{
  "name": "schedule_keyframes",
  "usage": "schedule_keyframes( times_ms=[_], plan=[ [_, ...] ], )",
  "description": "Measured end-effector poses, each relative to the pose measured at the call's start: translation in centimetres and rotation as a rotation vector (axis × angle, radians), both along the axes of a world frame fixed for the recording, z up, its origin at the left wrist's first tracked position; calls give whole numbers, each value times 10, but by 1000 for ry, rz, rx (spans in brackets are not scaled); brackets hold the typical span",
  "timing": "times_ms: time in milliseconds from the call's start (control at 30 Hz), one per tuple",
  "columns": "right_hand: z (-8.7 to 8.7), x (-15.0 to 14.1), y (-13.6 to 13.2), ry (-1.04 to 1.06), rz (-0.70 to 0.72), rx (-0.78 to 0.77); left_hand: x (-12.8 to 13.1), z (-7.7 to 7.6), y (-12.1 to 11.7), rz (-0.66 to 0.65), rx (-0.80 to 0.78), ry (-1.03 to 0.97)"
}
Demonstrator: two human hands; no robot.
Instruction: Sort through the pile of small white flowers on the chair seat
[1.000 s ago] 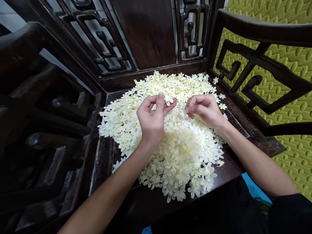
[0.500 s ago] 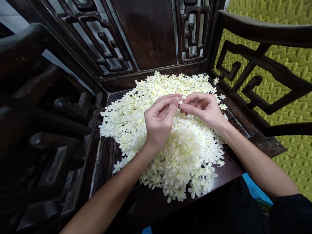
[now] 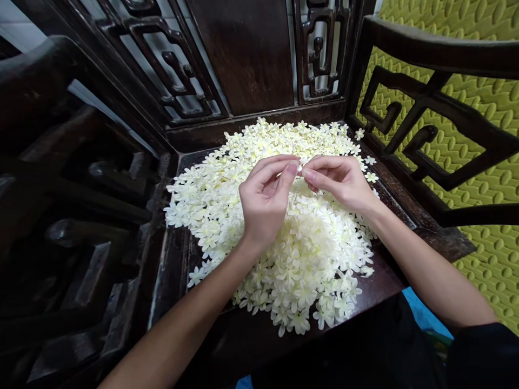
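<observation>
A small white flower [image 3: 300, 168] shows between the fingertips of both hands, mostly covered by them. My left hand [image 3: 267, 192] pinches it from the left, thumb against the fingers. From the right, my right hand [image 3: 338, 181] has its thumb and forefinger closed at the same spot, fingertips almost touching those of the left. Below and around both hands spreads a large heap of pale cream artificial-looking flowers [image 3: 300, 270], each with several petals. How much of the held flower each hand grips is hidden.
The heap lies on a dark wooden chair seat [image 3: 383, 283]. A carved backrest [image 3: 251, 59] rises behind it, and openwork armrests stand at the left [image 3: 97, 227] and right [image 3: 441, 119]. Beyond the right armrest is a yellow-green padded surface [image 3: 486, 254]. Loose flowers [image 3: 371, 176] lie near the seat's right edge.
A second ago the hands were apart, the left with a flower. My left hand then moved right to meet the right one at the fingertips. Since half a second ago they have barely shifted.
</observation>
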State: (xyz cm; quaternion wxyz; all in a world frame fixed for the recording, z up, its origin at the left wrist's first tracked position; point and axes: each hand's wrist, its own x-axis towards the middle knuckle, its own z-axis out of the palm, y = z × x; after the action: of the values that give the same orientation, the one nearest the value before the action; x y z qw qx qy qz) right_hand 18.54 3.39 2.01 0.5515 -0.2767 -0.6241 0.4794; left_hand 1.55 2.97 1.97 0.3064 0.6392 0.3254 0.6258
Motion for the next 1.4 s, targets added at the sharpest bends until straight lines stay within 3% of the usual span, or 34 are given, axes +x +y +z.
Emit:
schedule_keyframes(
  times_ms=[800, 1100, 1300, 1400],
  plan=[
    [0, 0, -1, -16, -13, -17, 0, -2, 1, 8, 26, -17],
    [-1, -1, 0, -19, 6, -33, 0, -2, -2, 19, -108, -32],
    [-8, 4, 5, 70, 97, -25, -1, -11, 11, 20, -239, -246],
    [-6, 6, 4, 45, 72, -19, 0, -14, 15, -27, -245, -335]
  ],
)
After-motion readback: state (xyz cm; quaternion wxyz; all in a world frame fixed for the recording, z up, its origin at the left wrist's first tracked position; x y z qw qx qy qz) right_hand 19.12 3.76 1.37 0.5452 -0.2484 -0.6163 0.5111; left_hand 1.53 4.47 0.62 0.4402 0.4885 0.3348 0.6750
